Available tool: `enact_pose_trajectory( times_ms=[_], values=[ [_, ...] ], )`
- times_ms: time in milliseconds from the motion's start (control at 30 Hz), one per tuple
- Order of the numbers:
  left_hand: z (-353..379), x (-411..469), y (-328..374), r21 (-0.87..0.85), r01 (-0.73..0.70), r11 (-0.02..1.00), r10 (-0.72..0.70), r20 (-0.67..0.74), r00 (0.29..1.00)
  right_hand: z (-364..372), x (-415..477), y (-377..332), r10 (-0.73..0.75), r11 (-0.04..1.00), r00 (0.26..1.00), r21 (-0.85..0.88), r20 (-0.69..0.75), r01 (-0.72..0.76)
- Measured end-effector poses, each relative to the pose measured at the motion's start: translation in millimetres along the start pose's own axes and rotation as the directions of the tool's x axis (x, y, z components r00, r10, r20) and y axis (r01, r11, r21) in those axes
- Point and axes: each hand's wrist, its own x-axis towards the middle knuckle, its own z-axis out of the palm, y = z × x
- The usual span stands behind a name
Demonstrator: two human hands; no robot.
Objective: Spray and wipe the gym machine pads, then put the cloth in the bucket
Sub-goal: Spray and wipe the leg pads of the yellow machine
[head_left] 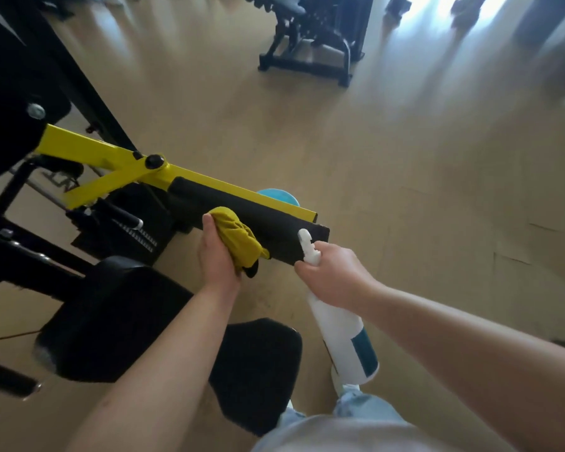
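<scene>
Bucket point(279, 196) mostly hidden behind pad point(242, 216); left hand point(217, 252) clamped on cloth point(238, 236), right hand point(333, 275) on spray bottle point(346, 340) neck.

We see the left hand point(217, 256) holding a bunched yellow cloth point(237, 236) against the long black pad point(242, 213). The pad sits along a yellow bar point(118, 158) of the gym machine. The right hand point(331, 275) grips a white spray bottle point(343, 334) by its neck, with the nozzle close to the end of the pad. The bottle has a blue label and hangs down toward the floor point(405, 174). A bit of a blue bucket point(279, 195) peeks out behind the yellow bar. Two more black pads point(111, 321) sit lower, near our arms. Another black machine point(310, 37) stands far off on the tan floor.
</scene>
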Motion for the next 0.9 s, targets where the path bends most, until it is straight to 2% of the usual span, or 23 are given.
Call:
enact_pose_trajectory(
  times_ms=[200, 333, 433, 500, 600, 667, 733, 767, 833, 900],
  values=[
    [-17, -2, -10, -0.045, 0.071, 0.996, -0.075, -0.087, 0.993, 25, -1, -8, -0.022, 0.983, 0.995, -0.18, 0.098, 0.04],
    [-29, -8, -8, -0.073, 0.063, 0.995, -0.069, -0.091, 0.993, 39, 4, -23, -0.06, 0.986, 0.991, -0.145, 0.123, 0.078],
    [-36, -5, -2, -0.063, -0.02, 0.998, 0.012, -0.116, 0.993, 43, 10, -38, -0.086, 0.991, 0.99, -0.093, 0.114, 0.097],
    [-31, -1, 6, -0.008, -0.099, 0.995, 0.095, -0.19, 0.977, 43, 15, -50, -0.109, 0.99, 0.989, -0.077, 0.102, 0.117],
    [-17, 10, 31, 0.186, -0.176, 0.967, 0.235, -0.37, 0.899, 38, 25, -71, -0.16, 0.982, 0.983, -0.087, 0.087, 0.168],
    [-13, 24, 56, 0.318, -0.24, 0.917, 0.355, -0.377, 0.855, 33, 31, -85, -0.197, 0.974, 0.976, -0.097, 0.09, 0.206],
    [-12, 43, 77, 0.412, -0.316, 0.855, 0.444, -0.264, 0.857, 29, 38, -94, -0.221, 0.968, 0.971, -0.103, 0.095, 0.23],
    [-12, 52, 84, 0.507, -0.341, 0.792, 0.485, -0.181, 0.856, 27, 41, -97, -0.227, 0.966, 0.969, -0.102, 0.095, 0.236],
    [-13, 69, 91, 0.765, -0.295, 0.572, 0.541, -0.082, 0.837, 24, 45, -102, -0.233, 0.967, 0.969, -0.088, 0.089, 0.24],
    [-15, 80, 92, 0.917, -0.119, 0.381, 0.572, -0.133, 0.809, 22, 48, -105, -0.238, 0.966, 0.968, -0.079, 0.082, 0.244]
  ],
)
